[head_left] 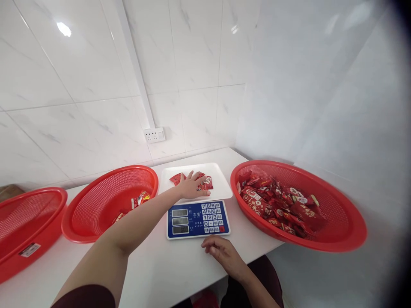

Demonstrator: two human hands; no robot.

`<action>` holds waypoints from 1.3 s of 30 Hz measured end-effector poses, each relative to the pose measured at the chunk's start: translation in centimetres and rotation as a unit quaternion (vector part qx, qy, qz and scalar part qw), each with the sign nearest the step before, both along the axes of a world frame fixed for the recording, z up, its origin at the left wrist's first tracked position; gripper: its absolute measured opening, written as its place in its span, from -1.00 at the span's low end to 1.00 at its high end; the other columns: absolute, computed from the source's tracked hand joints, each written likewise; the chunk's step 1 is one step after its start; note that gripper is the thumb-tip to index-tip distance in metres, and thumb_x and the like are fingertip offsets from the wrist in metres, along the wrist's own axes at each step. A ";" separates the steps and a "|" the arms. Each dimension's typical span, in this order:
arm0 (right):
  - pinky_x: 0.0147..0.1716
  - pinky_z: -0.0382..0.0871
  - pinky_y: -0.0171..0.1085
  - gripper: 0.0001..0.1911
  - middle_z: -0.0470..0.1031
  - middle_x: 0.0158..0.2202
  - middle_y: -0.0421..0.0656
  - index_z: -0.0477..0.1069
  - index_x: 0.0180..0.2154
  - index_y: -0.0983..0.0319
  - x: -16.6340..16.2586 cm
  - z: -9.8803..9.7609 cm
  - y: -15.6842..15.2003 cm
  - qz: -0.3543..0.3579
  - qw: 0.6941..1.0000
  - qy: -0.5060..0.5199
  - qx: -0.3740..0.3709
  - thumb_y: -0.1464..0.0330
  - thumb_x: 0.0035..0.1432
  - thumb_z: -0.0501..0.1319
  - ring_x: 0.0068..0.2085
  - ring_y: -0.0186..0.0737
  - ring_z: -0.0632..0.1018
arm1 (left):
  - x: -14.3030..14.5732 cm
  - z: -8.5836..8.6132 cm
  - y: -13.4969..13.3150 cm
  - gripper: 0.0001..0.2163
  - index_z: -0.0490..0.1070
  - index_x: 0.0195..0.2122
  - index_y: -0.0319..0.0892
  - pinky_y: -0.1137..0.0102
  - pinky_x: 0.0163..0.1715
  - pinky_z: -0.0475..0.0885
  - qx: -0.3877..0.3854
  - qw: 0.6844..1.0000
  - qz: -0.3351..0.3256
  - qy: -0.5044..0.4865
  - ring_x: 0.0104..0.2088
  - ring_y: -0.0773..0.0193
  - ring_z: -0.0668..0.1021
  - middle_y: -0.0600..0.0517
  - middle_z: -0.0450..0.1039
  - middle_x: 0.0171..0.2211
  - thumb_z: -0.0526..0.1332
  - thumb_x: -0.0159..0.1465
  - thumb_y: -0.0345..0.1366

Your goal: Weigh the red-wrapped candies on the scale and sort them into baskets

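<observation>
Over the white weighing pan (221, 184) of a digital scale, my left hand (192, 187) reaches out with its fingers spread. Beneath and around those fingers lie small red snack packets (208, 183), partly covered by the hand. I cannot tell whether any packet is gripped. The scale's blue keypad panel (195, 214), with three small displays, faces me. Just in front of that panel, my right hand (226, 255) rests near the table, fingers loosely bent and holding nothing.
On the right, a red basket (340, 231) contains many red packets. Another red basket (77, 231) at left has a few packets inside. A third red basket (35, 267) stands at far left. Behind the white table (154, 265), a wall socket (154, 134) is mounted.
</observation>
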State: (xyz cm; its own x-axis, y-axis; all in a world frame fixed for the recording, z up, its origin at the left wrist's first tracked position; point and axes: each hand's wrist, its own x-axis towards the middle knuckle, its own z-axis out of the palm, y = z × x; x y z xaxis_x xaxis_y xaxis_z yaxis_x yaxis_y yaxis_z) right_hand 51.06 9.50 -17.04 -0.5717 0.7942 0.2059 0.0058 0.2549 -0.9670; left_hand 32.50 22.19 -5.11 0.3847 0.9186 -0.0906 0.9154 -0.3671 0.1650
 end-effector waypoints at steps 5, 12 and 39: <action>-0.26 0.36 -0.20 -0.60 0.46 -0.31 -0.07 0.45 -0.29 0.23 0.0 -0.1 0.0 -0.003 1.000 -0.011 0.001 0.05 0.13 0.07 -0.28 -0.18 0.46 | -0.2 -0.2 0.3 -0.29 -0.06 0.23 0.05 -0.24 0.09 -0.27 -0.014 1.000 -0.009 0.005 0.25 -0.10 0.01 -0.05 -0.20 0.31 -0.14 0.10 0.27; -0.26 0.37 -0.20 -0.61 0.47 -0.31 -0.08 0.45 -0.29 0.22 0.0 -0.1 0.0 -0.007 1.000 -0.020 0.005 0.06 0.13 0.07 -0.28 -0.19 0.47 | -1.3 -0.4 0.0 -0.36 0.03 0.20 0.06 -0.08 0.16 -0.24 -0.001 1.000 -0.025 -0.010 0.24 0.03 0.08 -0.03 -0.09 0.29 -0.12 0.14 0.22; -0.25 0.36 -0.21 -0.69 0.47 -0.34 -0.10 0.45 -0.32 0.22 -0.2 -0.2 -0.2 -0.030 0.999 -0.028 -0.012 0.12 0.12 0.12 -0.30 -0.21 0.47 | -5.1 -0.2 0.4 -0.42 0.22 0.07 -0.12 0.13 0.04 0.18 0.073 0.986 0.112 -0.102 0.12 -0.03 0.24 -0.10 0.27 0.10 0.14 0.07 0.05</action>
State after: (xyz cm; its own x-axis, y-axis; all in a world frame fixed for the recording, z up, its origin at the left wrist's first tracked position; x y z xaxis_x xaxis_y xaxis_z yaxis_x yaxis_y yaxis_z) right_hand 50.86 9.32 -17.22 -0.5336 0.8313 0.1556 0.0749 0.2297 -0.9704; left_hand 27.39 22.62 -5.28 0.1672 0.9801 0.1070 0.9293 -0.1929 0.3149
